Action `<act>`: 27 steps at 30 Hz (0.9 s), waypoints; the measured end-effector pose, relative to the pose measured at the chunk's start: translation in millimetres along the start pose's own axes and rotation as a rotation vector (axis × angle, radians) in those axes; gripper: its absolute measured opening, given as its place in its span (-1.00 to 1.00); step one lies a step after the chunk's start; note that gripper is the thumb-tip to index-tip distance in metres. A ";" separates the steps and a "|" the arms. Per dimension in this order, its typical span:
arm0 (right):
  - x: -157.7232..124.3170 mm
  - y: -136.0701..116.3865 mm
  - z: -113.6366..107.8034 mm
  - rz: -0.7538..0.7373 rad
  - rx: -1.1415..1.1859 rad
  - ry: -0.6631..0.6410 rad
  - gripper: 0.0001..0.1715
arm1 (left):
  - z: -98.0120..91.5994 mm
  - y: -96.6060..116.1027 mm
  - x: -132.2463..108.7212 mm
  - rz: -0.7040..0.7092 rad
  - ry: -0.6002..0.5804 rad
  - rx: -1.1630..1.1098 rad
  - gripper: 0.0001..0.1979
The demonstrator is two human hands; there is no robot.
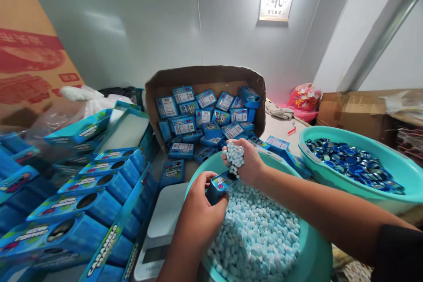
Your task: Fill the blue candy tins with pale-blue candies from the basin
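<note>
My left hand [204,205] is wrapped round a small blue candy box [220,185], tilted, with a round hole in its top. Just above that hole, my right hand [249,161] cups a heap of pale blue and white candies [234,154], and some spill down toward the opening. Both hands are over a turquoise tub [313,238] filled with loose candies [254,233] of the same kind. How full the held box is cannot be seen.
A cardboard carton [205,75] of blue boxes lies behind the tub. Display trays [104,251] of holed boxes stand left, beside a white scale [167,211]. A second turquoise basin [306,141] at right holds round blue lids [350,158].
</note>
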State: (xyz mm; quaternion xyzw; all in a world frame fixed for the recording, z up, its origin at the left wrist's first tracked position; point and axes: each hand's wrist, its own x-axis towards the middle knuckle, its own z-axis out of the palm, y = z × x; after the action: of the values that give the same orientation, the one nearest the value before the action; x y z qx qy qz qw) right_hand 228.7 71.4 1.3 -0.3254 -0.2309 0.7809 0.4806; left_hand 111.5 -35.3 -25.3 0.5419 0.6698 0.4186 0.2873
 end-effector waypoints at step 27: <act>-8.8 1.0 7.2 -0.024 -0.117 0.017 -0.87 | 4.6 -3.2 -1.7 0.014 -0.002 -0.037 -0.60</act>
State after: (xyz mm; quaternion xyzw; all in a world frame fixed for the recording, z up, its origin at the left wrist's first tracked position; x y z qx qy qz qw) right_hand 225.6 62.7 8.1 -0.3568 -0.2762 0.7574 0.4719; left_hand 114.2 -36.0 -30.4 0.5417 0.6579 0.4321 0.2950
